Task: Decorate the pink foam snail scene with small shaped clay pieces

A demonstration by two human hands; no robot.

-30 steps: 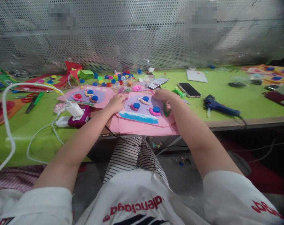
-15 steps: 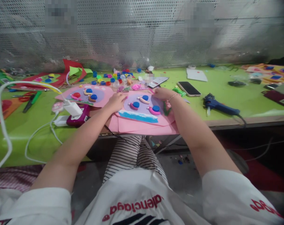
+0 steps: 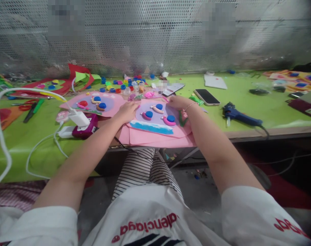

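A pink foam board (image 3: 155, 136) lies at the green table's front edge, with a lilac oval, a blue strip and three small snail figures (image 3: 170, 119) with blue shells on it. My left hand (image 3: 127, 111) lies on the board's left edge, fingers curled and resting flat against the lilac oval. My right hand (image 3: 178, 101) rests at the board's far right corner, its fingers curled down onto the edge. Whether it pinches anything I cannot make out.
A second pink snail board (image 3: 93, 102) sits to the left, beside a white charger (image 3: 79, 118) on a purple box with white cables. Several coloured bottle caps (image 3: 119, 85), a phone (image 3: 206, 97), a blue glue gun (image 3: 237, 116) and scissors (image 3: 30, 111) lie around.
Both hands stay in place on the pink board. Only the view has shifted slightly.
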